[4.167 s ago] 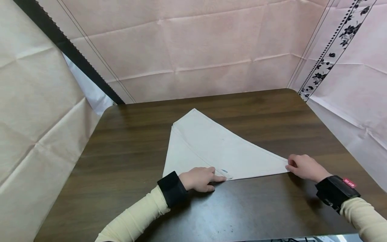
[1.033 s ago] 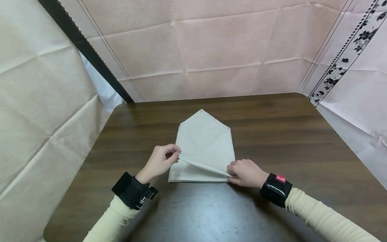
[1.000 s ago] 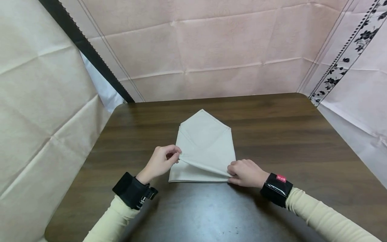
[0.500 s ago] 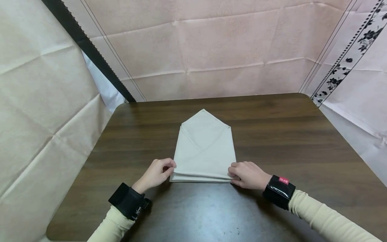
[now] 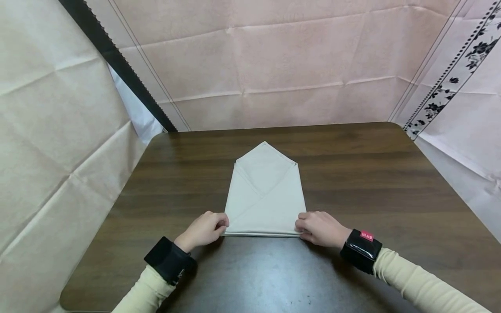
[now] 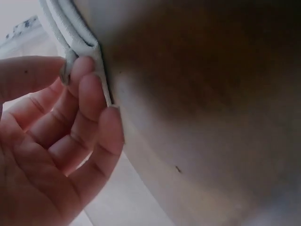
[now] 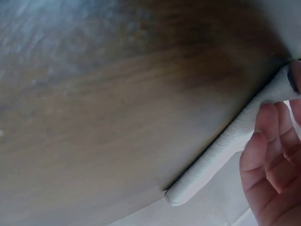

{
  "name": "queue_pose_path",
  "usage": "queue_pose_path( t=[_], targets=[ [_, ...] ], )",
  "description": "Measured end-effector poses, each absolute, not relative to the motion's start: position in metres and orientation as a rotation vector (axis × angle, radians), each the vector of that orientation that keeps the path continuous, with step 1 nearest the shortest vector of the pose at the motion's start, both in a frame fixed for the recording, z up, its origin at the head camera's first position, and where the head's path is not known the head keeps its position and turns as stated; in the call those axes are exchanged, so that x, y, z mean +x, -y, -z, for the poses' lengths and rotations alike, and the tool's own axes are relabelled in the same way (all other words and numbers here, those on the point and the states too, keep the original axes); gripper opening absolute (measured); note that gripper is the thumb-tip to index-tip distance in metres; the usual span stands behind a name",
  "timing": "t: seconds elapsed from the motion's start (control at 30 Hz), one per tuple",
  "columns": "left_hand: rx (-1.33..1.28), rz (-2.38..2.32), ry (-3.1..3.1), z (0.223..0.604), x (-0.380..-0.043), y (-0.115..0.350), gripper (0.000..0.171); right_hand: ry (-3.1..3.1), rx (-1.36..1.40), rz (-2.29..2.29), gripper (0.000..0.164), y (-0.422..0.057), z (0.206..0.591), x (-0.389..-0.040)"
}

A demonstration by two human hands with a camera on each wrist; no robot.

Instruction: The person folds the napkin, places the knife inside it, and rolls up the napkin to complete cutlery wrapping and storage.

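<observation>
A white folded cloth [image 5: 266, 191] lies in the middle of the table, shaped like a house with its point away from me. Diagonal creases cross its upper face. At its near left corner, my left hand [image 5: 205, 228] pinches the layers between thumb and fingertips. The left wrist view shows the stacked folded edges of the cloth [image 6: 77, 30] beside those fingertips. My right hand [image 5: 322, 228] grips the near right corner. In the right wrist view, the right hand's fingers [image 7: 256, 153] curl at the thick rolled edge, with the thumb partly out of frame.
The dark brown wooden table [image 5: 195, 165] has rounded far corners. Pale pinkish fabric [image 5: 293, 56] hangs behind it, with cream fabric [image 5: 47, 174] at the left and a floral-trimmed sheet [image 5: 462, 143] at the right.
The cloth's long right wing has been folded over to the left. My left hand has since brought the lifted layer down to the near edge, closing the gap. The right hand stays at its corner.
</observation>
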State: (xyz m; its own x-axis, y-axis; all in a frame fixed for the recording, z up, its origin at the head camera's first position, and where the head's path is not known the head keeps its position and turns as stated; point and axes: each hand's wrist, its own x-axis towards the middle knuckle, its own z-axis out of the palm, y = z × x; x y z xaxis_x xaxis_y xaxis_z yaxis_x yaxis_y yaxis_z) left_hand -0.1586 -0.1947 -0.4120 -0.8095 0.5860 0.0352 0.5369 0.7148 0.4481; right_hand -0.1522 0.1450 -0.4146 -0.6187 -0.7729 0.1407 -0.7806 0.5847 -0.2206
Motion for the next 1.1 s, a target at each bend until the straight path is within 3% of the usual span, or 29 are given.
queue_pose_path(
  t=[0.47,0.9,1.1],
  targets=[
    [1.434,0.090,-2.900,0.400,-0.151,0.173,0.016,2.651,1.432,-0.187,0.008,-0.143,0.413,-0.146],
    [1.546,0.330,-2.872,0.401,-0.148,0.155,0.021,2.589,1.427,-0.122,0.013,-0.140,0.416,-0.143],
    [1.457,0.292,-2.876,0.399,-0.149,0.154,0.017,2.683,1.356,-0.303,0.014,-0.140,0.414,-0.145]
  ],
)
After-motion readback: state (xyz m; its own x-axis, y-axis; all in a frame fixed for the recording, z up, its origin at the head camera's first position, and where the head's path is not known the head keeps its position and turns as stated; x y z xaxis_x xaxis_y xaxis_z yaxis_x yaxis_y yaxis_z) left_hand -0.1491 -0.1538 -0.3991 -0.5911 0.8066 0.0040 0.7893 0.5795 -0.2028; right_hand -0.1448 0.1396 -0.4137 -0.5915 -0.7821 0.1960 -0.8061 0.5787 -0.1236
